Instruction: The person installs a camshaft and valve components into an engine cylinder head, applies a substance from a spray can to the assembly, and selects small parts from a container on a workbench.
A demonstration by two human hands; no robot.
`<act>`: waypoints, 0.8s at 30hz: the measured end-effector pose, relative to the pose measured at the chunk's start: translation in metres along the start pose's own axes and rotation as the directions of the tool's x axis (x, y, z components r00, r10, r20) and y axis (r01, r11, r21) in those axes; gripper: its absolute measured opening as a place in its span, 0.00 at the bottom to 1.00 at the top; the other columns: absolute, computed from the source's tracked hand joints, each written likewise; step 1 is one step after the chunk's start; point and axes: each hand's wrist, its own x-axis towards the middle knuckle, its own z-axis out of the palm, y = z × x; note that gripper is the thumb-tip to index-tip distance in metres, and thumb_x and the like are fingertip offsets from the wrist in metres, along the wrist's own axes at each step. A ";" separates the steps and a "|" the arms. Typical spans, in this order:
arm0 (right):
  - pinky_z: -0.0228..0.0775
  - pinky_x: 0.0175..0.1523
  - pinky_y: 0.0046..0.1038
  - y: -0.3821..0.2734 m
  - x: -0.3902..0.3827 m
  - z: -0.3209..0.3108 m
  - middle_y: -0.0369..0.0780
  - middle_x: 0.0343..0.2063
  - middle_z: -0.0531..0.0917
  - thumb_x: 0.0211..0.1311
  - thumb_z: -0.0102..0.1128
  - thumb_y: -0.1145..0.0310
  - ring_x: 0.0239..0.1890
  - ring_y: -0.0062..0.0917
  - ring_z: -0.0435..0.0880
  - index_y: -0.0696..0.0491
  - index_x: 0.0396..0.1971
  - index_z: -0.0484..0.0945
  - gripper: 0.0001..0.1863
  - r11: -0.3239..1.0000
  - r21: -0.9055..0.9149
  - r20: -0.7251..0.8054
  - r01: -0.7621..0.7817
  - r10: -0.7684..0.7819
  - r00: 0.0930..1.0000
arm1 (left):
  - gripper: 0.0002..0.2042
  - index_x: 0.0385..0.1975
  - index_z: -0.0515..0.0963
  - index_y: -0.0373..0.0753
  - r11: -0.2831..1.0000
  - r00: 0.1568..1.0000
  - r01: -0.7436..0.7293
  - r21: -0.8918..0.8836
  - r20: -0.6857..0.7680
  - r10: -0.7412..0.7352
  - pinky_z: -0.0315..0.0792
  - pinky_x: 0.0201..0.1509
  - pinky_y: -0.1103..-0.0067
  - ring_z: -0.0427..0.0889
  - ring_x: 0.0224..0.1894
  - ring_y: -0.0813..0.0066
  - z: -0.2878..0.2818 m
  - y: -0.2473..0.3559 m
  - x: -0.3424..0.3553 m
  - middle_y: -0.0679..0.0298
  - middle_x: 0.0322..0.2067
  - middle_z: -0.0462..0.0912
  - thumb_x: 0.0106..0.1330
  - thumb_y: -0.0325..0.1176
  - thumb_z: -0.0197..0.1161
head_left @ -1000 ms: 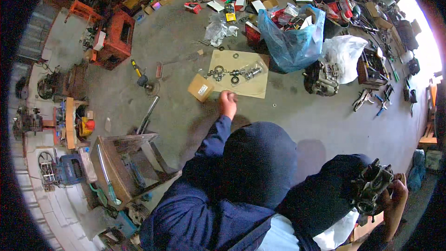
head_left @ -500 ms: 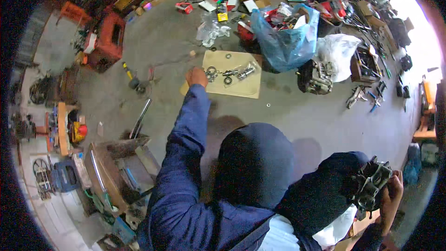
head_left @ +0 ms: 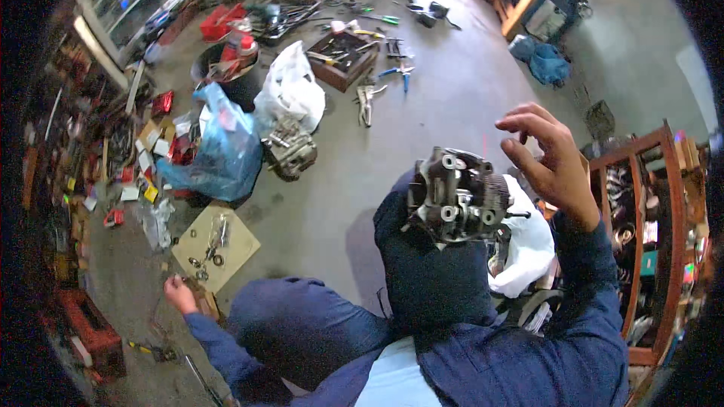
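A metal engine cylinder head (head_left: 456,196) rests on my right knee, its bolt holes and open cavity facing up. My right hand (head_left: 549,157) is raised just beside it, fingers spread and apart from the metal. On the left, my left hand (head_left: 181,294) is held by the near corner of a tan cardboard sheet (head_left: 243,241), its fingers drawn together; what they hold, if anything, is too small to name. Several bearing rings (head_left: 218,260) and a shaft in clear plastic (head_left: 220,227) lie on that sheet.
A blue plastic bag (head_left: 226,151) of parts, a white bag (head_left: 296,90) and another engine part (head_left: 289,149) stand ahead. Pliers (head_left: 367,104) lie near a wooden tool box (head_left: 341,59). A reddish rack (head_left: 656,234) is at the right, a red crate (head_left: 94,335) at the left.
My view has swung to the right. The cylinder head, held in my right hand before, now sits on my knee with that hand released and open. My left hand remains by the cardboard.
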 end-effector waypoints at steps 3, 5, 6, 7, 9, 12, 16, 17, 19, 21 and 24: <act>0.73 0.41 0.28 -0.007 0.006 -0.012 0.41 0.37 0.84 0.63 0.68 0.73 0.35 0.26 0.80 0.56 0.44 0.85 0.10 0.998 0.035 -0.011 0.042 -0.042 0.999 | 0.14 0.54 0.77 0.29 0.478 0.972 -0.013 -0.878 0.102 0.214 0.71 0.59 0.71 0.78 0.57 0.68 -0.043 0.107 -0.048 0.59 0.54 0.81 0.78 0.32 0.57; 0.74 0.39 0.31 -0.021 0.022 -0.011 0.42 0.36 0.84 0.64 0.67 0.75 0.34 0.29 0.81 0.54 0.45 0.85 0.10 0.981 0.125 0.057 0.151 -0.159 0.986 | 0.13 0.55 0.76 0.29 0.317 0.920 -0.046 -0.947 0.084 0.383 0.71 0.57 0.75 0.77 0.52 0.74 -0.112 0.234 -0.119 0.62 0.51 0.80 0.79 0.31 0.56; 0.75 0.39 0.33 -0.033 0.035 -0.006 0.42 0.36 0.84 0.64 0.66 0.76 0.34 0.31 0.83 0.53 0.47 0.85 0.12 0.952 0.182 0.080 0.248 -0.266 0.961 | 0.13 0.55 0.76 0.30 0.287 0.919 -0.117 -0.951 0.005 0.394 0.72 0.55 0.76 0.77 0.48 0.75 -0.150 0.286 -0.158 0.64 0.47 0.79 0.78 0.31 0.57; 0.76 0.42 0.34 -0.038 0.046 -0.001 0.43 0.37 0.83 0.64 0.66 0.75 0.37 0.34 0.84 0.52 0.49 0.84 0.14 0.894 0.200 0.065 0.402 -0.421 0.905 | 0.11 0.52 0.77 0.32 0.292 0.836 -0.166 -0.942 0.023 0.549 0.71 0.51 0.78 0.75 0.44 0.77 -0.168 0.324 -0.179 0.66 0.44 0.77 0.76 0.30 0.59; 0.78 0.45 0.37 -0.047 0.059 0.010 0.43 0.39 0.82 0.63 0.66 0.74 0.41 0.38 0.84 0.50 0.54 0.82 0.18 0.773 0.172 0.045 0.611 -0.626 0.779 | 0.08 0.46 0.77 0.35 0.257 0.548 -0.318 -0.912 0.045 0.835 0.68 0.44 0.81 0.71 0.38 0.80 -0.195 0.408 -0.222 0.69 0.38 0.73 0.73 0.29 0.62; 0.78 0.43 0.35 -0.041 0.059 0.011 0.44 0.42 0.81 0.55 0.72 0.78 0.39 0.38 0.84 0.51 0.57 0.81 0.27 0.707 0.171 0.036 0.686 -0.700 0.713 | 0.07 0.38 0.75 0.36 0.132 0.164 -0.378 -0.916 0.074 0.984 0.65 0.40 0.83 0.69 0.36 0.83 -0.211 0.506 -0.296 0.69 0.34 0.72 0.68 0.29 0.66; 0.77 0.44 0.36 -0.025 0.058 0.002 0.45 0.41 0.81 0.60 0.68 0.79 0.39 0.40 0.84 0.53 0.56 0.81 0.22 0.670 0.237 0.049 0.703 -0.731 0.680 | 0.08 0.40 0.77 0.35 0.231 0.129 -0.376 -0.897 0.196 0.972 0.66 0.41 0.82 0.70 0.35 0.82 -0.196 0.528 -0.335 0.68 0.33 0.73 0.67 0.29 0.67; 0.77 0.46 0.38 -0.020 0.051 0.001 0.44 0.40 0.80 0.59 0.66 0.78 0.41 0.42 0.84 0.53 0.54 0.80 0.22 0.730 0.273 0.054 0.626 -0.662 0.748 | 0.09 0.40 0.77 0.34 0.269 0.125 -0.313 -0.911 0.242 0.962 0.67 0.42 0.81 0.70 0.36 0.81 -0.185 0.533 -0.344 0.68 0.33 0.74 0.67 0.30 0.68; 0.77 0.48 0.40 -0.004 0.041 0.005 0.46 0.42 0.81 0.59 0.64 0.77 0.45 0.45 0.83 0.54 0.52 0.81 0.19 0.768 0.340 0.044 0.542 -0.589 0.807 | 0.09 0.41 0.78 0.34 0.220 0.105 -0.328 -0.919 0.196 0.975 0.68 0.42 0.80 0.71 0.35 0.80 -0.166 0.546 -0.359 0.67 0.33 0.75 0.67 0.30 0.68; 0.77 0.48 0.37 0.011 0.036 0.002 0.45 0.44 0.81 0.61 0.65 0.77 0.44 0.41 0.83 0.53 0.54 0.81 0.19 0.782 0.334 0.071 0.527 -0.578 0.813 | 0.08 0.46 0.77 0.35 0.219 0.068 -0.297 -0.929 0.208 0.976 0.68 0.46 0.82 0.72 0.41 0.85 -0.151 0.554 -0.362 0.71 0.37 0.76 0.71 0.28 0.63; 0.77 0.48 0.35 0.024 0.027 -0.009 0.43 0.46 0.82 0.63 0.68 0.76 0.45 0.33 0.83 0.54 0.54 0.82 0.19 0.837 0.449 0.197 0.312 -0.433 0.880 | 0.08 0.45 0.78 0.35 0.263 0.096 -0.451 -0.853 0.247 0.964 0.70 0.46 0.81 0.74 0.42 0.84 -0.150 0.572 -0.372 0.70 0.39 0.79 0.72 0.30 0.64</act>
